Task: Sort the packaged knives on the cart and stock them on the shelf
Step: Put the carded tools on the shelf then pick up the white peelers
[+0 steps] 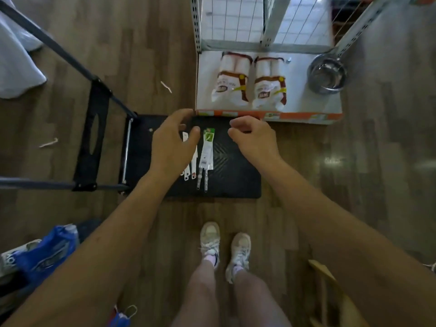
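Observation:
A black flat cart (pixel 236 175) lies on the floor below me. On it rest a knife pack with a green header card (pixel 207 152) and a row of white packaged knives (pixel 191 168), partly hidden under my left hand. My left hand (pixel 171 142) hovers over the white knives with fingers spread and nothing in it. My right hand (pixel 256 138) floats to the right of the green pack, fingers loosely curled, holding nothing. The shelf (pixel 295 115), white with an orange front edge, stands just beyond the cart.
On the shelf lie two white bagged packs (pixel 250 81) and a steel bowl (pixel 326 75). The cart's folded handle (pixel 94 135) stretches left. A blue bag (pixel 44 253) sits at lower left, a cardboard box (pixel 330 293) at lower right. My feet (pixel 224 249) stand behind the cart.

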`<state>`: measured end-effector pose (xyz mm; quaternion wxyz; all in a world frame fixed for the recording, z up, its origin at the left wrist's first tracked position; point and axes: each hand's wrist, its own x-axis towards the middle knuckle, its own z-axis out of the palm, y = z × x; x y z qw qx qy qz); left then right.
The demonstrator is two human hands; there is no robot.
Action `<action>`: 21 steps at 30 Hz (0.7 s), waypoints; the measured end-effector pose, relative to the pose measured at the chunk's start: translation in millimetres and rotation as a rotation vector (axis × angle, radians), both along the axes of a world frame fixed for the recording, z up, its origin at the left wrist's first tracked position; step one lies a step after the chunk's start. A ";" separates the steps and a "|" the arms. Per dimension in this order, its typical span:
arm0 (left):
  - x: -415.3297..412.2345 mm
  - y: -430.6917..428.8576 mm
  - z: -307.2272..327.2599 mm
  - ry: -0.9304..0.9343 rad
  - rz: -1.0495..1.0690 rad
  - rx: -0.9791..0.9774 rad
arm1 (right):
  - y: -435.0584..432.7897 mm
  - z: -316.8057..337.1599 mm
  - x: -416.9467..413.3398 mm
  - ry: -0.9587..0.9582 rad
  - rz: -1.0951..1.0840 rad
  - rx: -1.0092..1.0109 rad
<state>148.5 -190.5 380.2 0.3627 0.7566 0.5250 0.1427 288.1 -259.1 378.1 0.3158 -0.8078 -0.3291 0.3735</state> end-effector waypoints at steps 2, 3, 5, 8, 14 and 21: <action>-3.6 5.5 -49.3 0.046 -0.014 -0.030 | 3.1 -50.2 -3.9 0.000 -0.001 -0.064; -5.6 7.0 -72.5 0.070 -0.023 -0.043 | 3.0 -74.7 -5.8 0.003 0.003 -0.095; -8.2 7.1 -120.7 0.085 -0.019 -0.075 | 1.6 -125.9 -9.7 0.005 0.003 -0.130; -12.3 -5.6 -200.9 0.090 -0.035 -0.099 | -5.0 -204.7 -19.0 0.037 -0.024 -0.133; -31.4 -46.8 -363.7 0.165 -0.003 -0.249 | -26.0 -354.6 -41.3 0.042 -0.027 -0.207; -45.6 -54.6 -479.3 0.301 0.087 -0.268 | -26.4 -467.6 -67.5 0.042 0.006 -0.272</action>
